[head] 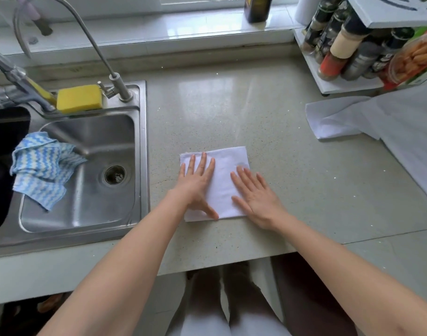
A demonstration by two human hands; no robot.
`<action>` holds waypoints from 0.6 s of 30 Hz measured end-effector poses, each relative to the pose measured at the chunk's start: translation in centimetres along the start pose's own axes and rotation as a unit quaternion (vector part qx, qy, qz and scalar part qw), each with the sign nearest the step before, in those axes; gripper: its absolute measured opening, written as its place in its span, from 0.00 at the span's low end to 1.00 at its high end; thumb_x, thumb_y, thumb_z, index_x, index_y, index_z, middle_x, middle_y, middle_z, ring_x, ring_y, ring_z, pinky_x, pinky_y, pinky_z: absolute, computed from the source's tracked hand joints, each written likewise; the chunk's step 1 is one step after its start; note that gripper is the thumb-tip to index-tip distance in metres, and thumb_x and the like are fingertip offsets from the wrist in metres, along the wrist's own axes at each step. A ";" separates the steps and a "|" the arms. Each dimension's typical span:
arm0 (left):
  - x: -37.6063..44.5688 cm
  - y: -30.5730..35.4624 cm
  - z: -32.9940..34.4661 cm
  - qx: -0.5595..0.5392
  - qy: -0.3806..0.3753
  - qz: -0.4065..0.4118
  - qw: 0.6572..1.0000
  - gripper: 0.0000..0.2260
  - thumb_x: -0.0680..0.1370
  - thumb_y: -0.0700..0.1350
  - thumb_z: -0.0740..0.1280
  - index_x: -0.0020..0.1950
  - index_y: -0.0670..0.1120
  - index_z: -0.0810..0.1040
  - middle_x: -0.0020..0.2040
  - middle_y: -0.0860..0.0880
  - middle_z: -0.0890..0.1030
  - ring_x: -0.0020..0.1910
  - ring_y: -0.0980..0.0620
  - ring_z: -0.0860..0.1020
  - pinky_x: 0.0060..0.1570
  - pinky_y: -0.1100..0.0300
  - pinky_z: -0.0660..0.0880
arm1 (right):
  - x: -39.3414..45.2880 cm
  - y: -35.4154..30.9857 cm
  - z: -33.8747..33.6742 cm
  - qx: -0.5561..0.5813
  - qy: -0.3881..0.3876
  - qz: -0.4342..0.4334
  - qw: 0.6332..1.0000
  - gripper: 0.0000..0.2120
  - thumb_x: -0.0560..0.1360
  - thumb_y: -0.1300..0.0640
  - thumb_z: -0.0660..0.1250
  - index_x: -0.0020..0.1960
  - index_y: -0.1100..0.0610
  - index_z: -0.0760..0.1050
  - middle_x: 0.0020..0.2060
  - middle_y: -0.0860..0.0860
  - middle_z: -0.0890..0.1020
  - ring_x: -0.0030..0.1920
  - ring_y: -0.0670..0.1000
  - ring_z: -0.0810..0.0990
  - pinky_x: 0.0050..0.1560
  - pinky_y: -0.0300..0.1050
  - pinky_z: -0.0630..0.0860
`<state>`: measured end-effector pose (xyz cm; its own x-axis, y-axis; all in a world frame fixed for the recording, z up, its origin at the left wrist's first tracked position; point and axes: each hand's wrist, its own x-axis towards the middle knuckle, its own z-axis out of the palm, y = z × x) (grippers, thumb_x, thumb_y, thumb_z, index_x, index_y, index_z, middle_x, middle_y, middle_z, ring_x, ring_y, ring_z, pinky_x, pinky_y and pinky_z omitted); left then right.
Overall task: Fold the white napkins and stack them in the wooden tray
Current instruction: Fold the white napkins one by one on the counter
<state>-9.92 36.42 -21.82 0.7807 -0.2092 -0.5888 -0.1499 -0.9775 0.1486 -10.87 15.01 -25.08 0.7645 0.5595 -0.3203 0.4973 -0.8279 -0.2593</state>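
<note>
A folded white napkin point(222, 180) lay flat on the speckled countertop point(268, 117), near its front edge, just right of the steel sink point(86, 170); the left hand point(198, 183) pressed on the napkin's left half with fingers straight and spread, pointing to 12 o'clock, gripping nothing; the right hand point(256, 197) lay flat on the right half, fingers straight toward 11 o'clock, likewise grasping nothing. At 2 o'clock from the napkin, well apart, loose white cloths point(367, 120) lay unfolded; a spice rack point(353, 57) stood beyond them; a yellow sponge point(79, 97) sat at 10 o'clock; a blue-striped cloth point(41, 168) hung over the sink's divider at 9 o'clock.
</note>
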 end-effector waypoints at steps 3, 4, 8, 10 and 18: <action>0.1 -0.2 0.0 0.000 0.010 0.001 1.000 0.68 0.57 0.70 0.75 0.75 0.48 0.27 0.74 0.46 0.25 0.72 0.42 0.27 0.70 0.45 0.30 | 4.4 1.3 -2.2 -0.028 0.001 0.045 0.999 0.30 0.82 0.42 0.43 0.76 0.50 0.32 0.75 0.47 0.34 0.75 0.46 0.33 0.73 0.45 0.31; 0.1 -0.2 0.0 -0.002 0.011 0.003 1.000 0.68 0.57 0.70 0.75 0.75 0.49 0.27 0.74 0.46 0.25 0.72 0.42 0.26 0.69 0.46 0.30 | 5.5 1.8 -2.9 -0.033 -0.003 0.047 0.998 0.30 0.82 0.42 0.43 0.76 0.51 0.33 0.76 0.47 0.35 0.76 0.46 0.34 0.73 0.45 0.32; -0.3 -0.9 -0.6 0.028 0.000 0.035 0.999 0.67 0.58 0.69 0.75 0.75 0.49 0.28 0.74 0.47 0.26 0.72 0.43 0.27 0.72 0.45 0.31 | 5.5 3.8 -5.0 -0.082 0.015 -0.056 0.995 0.28 0.83 0.51 0.47 0.78 0.56 0.40 0.78 0.52 0.43 0.77 0.48 0.39 0.74 0.44 0.32; -0.4 -1.7 -1.7 0.073 -0.013 0.070 0.995 0.67 0.58 0.67 0.76 0.76 0.49 0.29 0.75 0.47 0.28 0.73 0.44 0.29 0.73 0.46 0.34 | 4.2 4.7 -5.9 -0.140 0.007 -0.182 0.973 0.31 0.79 0.57 0.52 0.78 0.58 0.46 0.77 0.54 0.47 0.77 0.51 0.42 0.74 0.46 0.33; 0.5 0.2 -4.8 0.327 -0.048 0.223 0.917 0.67 0.58 0.61 0.79 0.76 0.48 0.31 0.77 0.47 0.33 0.77 0.44 0.38 0.75 0.53 0.41 | 0.8 2.6 -5.7 -0.246 0.040 -0.341 0.906 0.22 0.74 0.65 0.63 0.68 0.64 0.72 0.66 0.60 0.74 0.66 0.57 0.75 0.67 0.49 0.70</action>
<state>-6.61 36.26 -18.25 0.5011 -0.5630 -0.6572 -0.7978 -0.5947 -0.0989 -6.61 13.07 -20.85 0.2280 0.9594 -0.1659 0.9731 -0.2187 0.0725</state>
